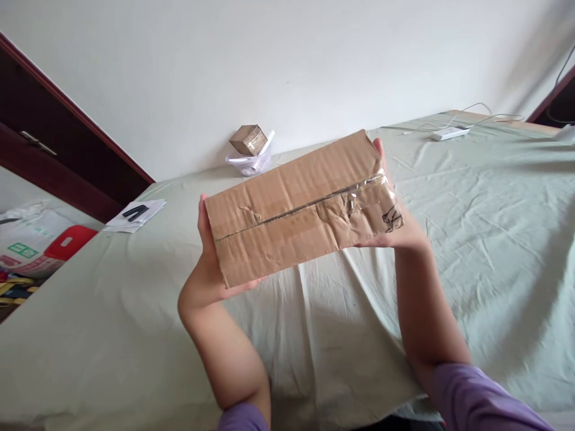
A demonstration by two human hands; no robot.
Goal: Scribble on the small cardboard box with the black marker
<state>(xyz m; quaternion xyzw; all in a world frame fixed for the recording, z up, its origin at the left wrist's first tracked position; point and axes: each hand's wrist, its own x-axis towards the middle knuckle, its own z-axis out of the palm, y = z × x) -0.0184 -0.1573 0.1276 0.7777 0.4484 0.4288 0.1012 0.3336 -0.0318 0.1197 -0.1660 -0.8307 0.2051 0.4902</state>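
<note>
A brown cardboard box (287, 221) is held up in front of me, tilted so its right end is higher. Its flaps meet along a lengthwise seam, with creases, clear tape and a black ink drawing at the right end. My left hand (207, 263) grips the left end, thumb at the side and fingers underneath. At the opposite end, my right hand (399, 221) is closed around the box, its fingers partly hidden behind and below it. The bed or table under the box is covered by a pale green cloth (471, 251).
By the wall, a small taped box (249, 140) rests on a translucent plastic basket (251, 164). Papers (150, 211) with a black stapler (135, 212) lie at left. A white power strip (450, 133) with cables sits at right. Bags (27, 233) and a red lid-like object (70, 242) stand beyond the left edge.
</note>
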